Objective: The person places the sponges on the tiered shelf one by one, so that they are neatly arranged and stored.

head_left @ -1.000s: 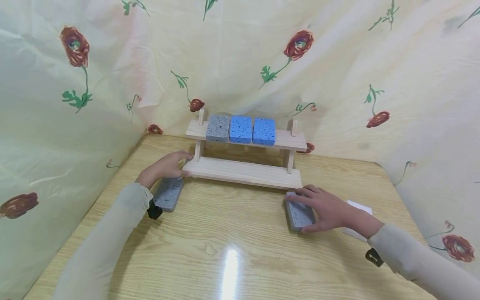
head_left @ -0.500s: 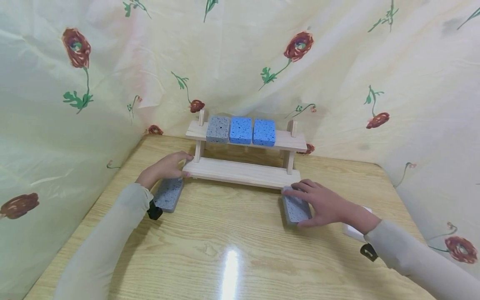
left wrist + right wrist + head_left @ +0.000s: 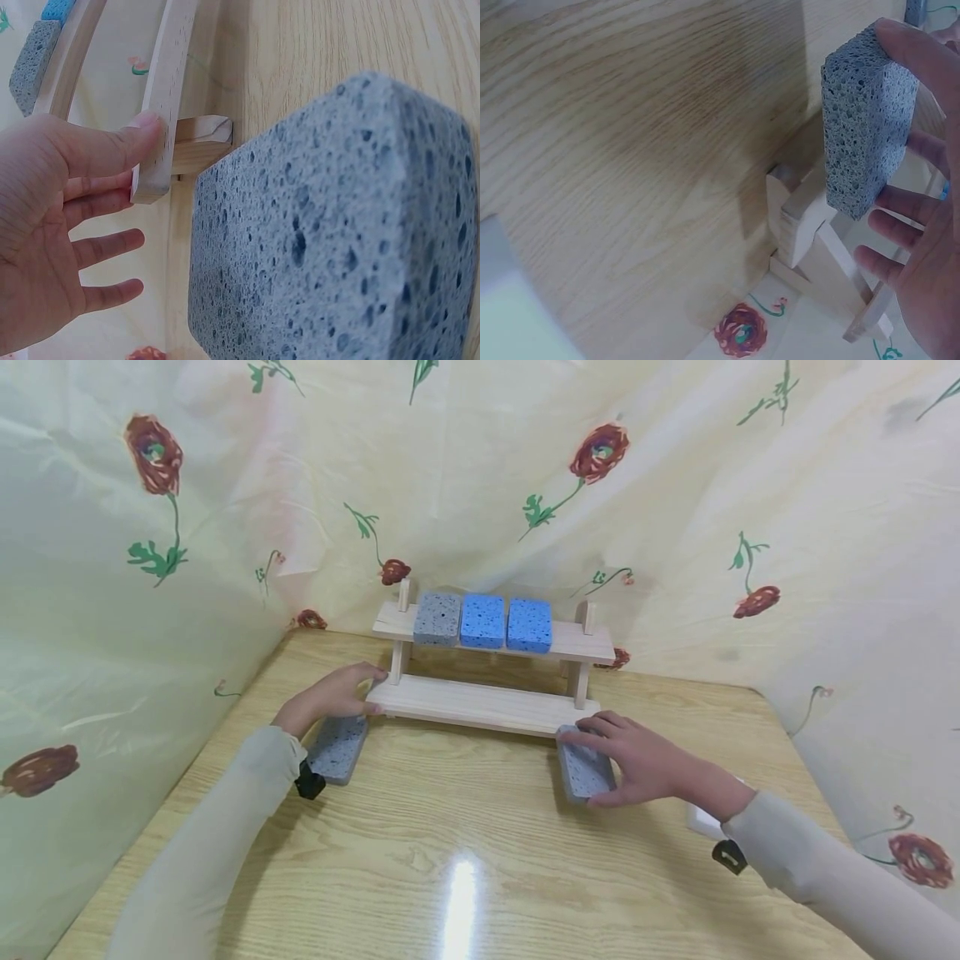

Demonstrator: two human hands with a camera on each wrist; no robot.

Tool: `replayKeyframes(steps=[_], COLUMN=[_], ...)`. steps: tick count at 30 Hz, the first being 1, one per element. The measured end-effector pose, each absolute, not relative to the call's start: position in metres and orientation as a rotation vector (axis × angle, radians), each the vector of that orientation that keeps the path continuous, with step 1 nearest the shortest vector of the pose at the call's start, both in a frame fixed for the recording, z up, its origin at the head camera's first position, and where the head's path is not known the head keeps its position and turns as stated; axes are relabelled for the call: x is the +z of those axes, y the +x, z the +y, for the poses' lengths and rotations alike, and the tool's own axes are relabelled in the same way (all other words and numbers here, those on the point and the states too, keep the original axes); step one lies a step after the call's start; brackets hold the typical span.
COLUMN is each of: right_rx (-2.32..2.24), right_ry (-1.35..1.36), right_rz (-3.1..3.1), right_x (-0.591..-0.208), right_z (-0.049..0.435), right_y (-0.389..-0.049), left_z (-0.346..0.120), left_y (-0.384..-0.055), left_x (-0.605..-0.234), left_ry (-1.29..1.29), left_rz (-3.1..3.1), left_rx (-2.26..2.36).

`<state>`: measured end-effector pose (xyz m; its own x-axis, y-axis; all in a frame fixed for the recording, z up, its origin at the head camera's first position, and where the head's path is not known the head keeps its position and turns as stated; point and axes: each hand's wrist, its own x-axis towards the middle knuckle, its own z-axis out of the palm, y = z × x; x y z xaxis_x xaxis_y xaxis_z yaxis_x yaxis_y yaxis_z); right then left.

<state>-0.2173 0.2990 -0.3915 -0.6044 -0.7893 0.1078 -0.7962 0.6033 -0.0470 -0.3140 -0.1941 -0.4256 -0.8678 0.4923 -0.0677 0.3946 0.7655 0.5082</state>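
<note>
My right hand [image 3: 647, 762] grips a grey speckled sponge [image 3: 585, 773], thumb on one end and fingers at the other, just in front of the rack's right end. In the right wrist view the held sponge [image 3: 862, 124] is raised above the table. My left hand [image 3: 337, 691] pinches the left end of the wooden rack's lower board [image 3: 487, 705] between thumb and fingers. Beside that wrist a second grey sponge [image 3: 339, 752] lies on the table, large in the left wrist view. On the upper board [image 3: 573, 642] sit a grey sponge [image 3: 437, 617] and two blue sponges [image 3: 483, 620].
A white object [image 3: 705, 823] lies on the table behind my right wrist, partly covered by it. Flowered cloth [image 3: 465, 485] hangs close behind the rack and along both sides. Uprights [image 3: 581, 685] join the two boards near each end.
My right hand has lifted the grey sponge and carried it leftward and toward the rack. The left hand keeps its place on the lower board.
</note>
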Motion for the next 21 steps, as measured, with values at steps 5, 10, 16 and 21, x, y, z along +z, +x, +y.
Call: replayKeyframes(steps=[5,10,16,21], right_rx=[0.149,0.151,0.155,0.184], right_ry=[1.369,1.374,1.360,1.336], right_rz=[-2.725,-2.715,-2.729,-2.738], right_x=[-0.389,-0.387,-0.386,-0.385], right_z=[0.294,0.287,0.277,0.269], right_y=[-0.220,-0.222,-0.226,-0.231], left_z=[-0.195,-0.196,-0.196,-0.196], left_y=[-0.313,-0.315,-0.315,-0.313], left_x=[-0.425,-0.426,-0.427,-0.426], left_ry=[0.725,0.737,0.746,0.733], left_rz=[2.764,2.769,2.773,2.768], left_rx=[0.735,0.739,0.744,0.755])
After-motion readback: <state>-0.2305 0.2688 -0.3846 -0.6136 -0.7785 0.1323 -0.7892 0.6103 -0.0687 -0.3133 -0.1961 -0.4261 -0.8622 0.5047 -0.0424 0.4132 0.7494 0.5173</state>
